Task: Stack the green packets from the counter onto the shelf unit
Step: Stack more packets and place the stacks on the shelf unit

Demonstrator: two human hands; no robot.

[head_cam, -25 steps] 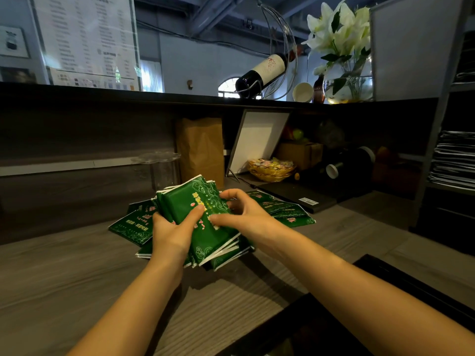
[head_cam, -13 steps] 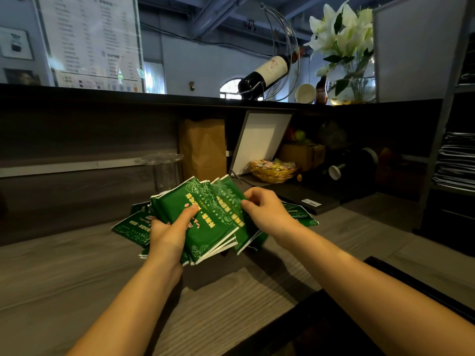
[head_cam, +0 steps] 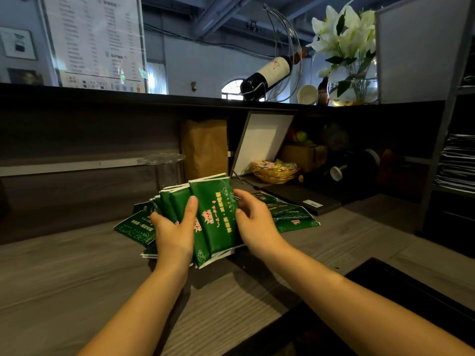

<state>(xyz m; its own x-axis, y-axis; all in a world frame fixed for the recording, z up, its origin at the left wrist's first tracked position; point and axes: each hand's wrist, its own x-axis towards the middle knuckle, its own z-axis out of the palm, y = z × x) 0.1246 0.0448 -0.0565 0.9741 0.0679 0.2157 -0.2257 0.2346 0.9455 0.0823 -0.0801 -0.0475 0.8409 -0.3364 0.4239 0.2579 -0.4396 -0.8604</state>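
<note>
Left hand (head_cam: 174,232) is gripping a bundle of green packets (head_cam: 218,211) from below, its thumb lying across the front face. Right hand (head_cam: 257,224) is clasping the same bundle along its right edge, fingers curling behind it. The bundle is standing nearly upright, fanning slightly to the left, just above the counter.

- Counter (head_cam: 77,291): grey wood grain, running under both forearms.
- Shelf unit (head_cam: 439,155): standing at the far right, well apart from the hands, with stacked papers (head_cam: 457,160) lying in one compartment.
- Menu board (head_cam: 95,39): standing on the raised ledge, upper left.
- Vase of white lilies (head_cam: 352,83): sitting on the ledge, upper right.
- Brown paper bag (head_cam: 204,147): standing upright against the back wall.
- White panel (head_cam: 262,142): leaning just right of the bag.
- Loose green packets (head_cam: 290,214): lying flat on the counter behind the bundle, spreading out to both sides of the hands.
- Wine bottle (head_cam: 267,73): lying tilted in a wire holder on the ledge.
- Basket of sweets (head_cam: 275,172): sitting near the panel's foot.
- White cup (head_cam: 307,94): lying on its side beside the vase.
</note>
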